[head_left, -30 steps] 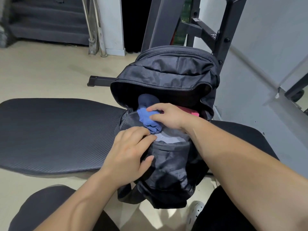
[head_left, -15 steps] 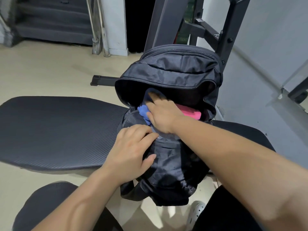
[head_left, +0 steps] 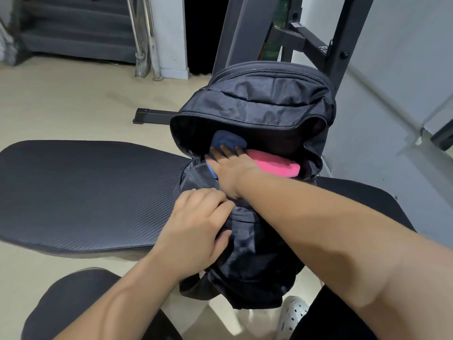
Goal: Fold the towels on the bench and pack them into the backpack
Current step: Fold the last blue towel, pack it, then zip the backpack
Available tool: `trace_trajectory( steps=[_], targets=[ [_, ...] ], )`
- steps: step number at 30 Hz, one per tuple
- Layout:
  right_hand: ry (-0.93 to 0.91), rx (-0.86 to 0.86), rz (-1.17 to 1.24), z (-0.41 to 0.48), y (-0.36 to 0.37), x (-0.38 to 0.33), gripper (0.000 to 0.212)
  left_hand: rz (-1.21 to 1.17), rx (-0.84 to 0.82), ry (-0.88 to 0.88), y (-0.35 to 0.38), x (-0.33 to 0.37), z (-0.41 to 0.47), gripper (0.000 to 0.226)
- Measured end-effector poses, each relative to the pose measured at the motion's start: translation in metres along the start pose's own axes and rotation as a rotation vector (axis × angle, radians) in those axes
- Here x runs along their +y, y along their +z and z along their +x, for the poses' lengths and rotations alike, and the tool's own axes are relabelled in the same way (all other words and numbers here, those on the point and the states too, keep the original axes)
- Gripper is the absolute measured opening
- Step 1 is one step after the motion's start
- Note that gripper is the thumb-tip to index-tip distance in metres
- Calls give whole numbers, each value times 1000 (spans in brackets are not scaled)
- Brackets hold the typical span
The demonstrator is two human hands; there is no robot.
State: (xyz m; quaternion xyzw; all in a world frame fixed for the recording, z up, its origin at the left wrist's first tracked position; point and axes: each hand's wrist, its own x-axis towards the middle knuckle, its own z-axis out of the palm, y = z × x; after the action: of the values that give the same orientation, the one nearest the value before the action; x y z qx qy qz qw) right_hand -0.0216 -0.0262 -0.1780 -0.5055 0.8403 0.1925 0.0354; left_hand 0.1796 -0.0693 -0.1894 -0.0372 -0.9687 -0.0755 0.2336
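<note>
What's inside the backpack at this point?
A dark blue towel and a pink towel show in the backpack mouth. The right hand presses on the blue one. Anything deeper is hidden by the hand and the dark interior.

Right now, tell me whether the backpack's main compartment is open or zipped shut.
Open. The backpack gapes at its top, showing a pink towel and a dark blue towel inside; the right hand reaches into the mouth.
</note>
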Motion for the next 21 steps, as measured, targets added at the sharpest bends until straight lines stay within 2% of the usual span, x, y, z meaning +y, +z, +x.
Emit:
trace_trajectory(
  steps=[5, 11, 15, 19, 21],
  targets=[
    [31, -38, 168, 11, 12, -6, 78, 8, -12, -7, 0, 0, -2, 47],
    [-33, -53, 362, -2, -4, 10, 79, 19, 5, -21, 4, -1, -4, 50],
    [40, 18, 258, -11, -7, 14, 84, 19, 41, -44, 8, 3, -3, 50],
    [32, -130, 140, -16, -2, 16, 88, 74, 32, -27, 7, 6, -1, 50],
    [30, -146, 129, -15, 2, 17, 88, 106, 6, -8, 5, 5, -1, 51]
  ],
)
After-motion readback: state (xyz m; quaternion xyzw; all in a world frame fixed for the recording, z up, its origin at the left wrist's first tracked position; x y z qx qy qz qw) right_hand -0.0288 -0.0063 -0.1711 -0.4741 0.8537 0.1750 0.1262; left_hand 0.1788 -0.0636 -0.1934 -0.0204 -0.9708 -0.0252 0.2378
